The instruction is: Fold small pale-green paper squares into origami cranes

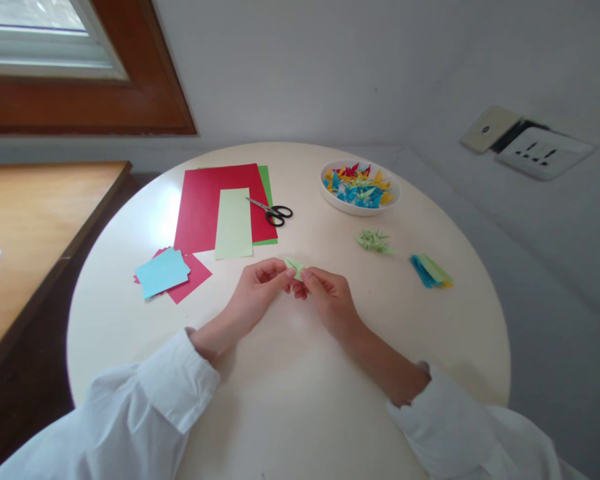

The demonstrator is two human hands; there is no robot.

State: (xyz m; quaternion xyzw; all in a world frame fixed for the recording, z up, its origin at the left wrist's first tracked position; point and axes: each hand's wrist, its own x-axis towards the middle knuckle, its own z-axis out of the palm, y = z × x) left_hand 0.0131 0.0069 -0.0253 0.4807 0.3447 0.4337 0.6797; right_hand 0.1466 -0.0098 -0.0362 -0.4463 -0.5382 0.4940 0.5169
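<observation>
My left hand [257, 290] and my right hand [327, 297] meet above the middle of the round cream table [290, 400]. Both pinch a small folded piece of light green paper [295, 267] between fingertips and thumbs. The paper is held just above the tabletop, and part of it is hidden by my fingers. Both arms wear white sleeves.
A red sheet [205, 200] with a pale green strip [234, 223] and a green sheet under it lies at the back left, black scissors [275, 212] beside it. Light blue and red squares [165, 272] sit left. A white bowl [360, 203] holds folded paper shapes; green folded pieces [375, 241] and stacked small papers [431, 271] lie right.
</observation>
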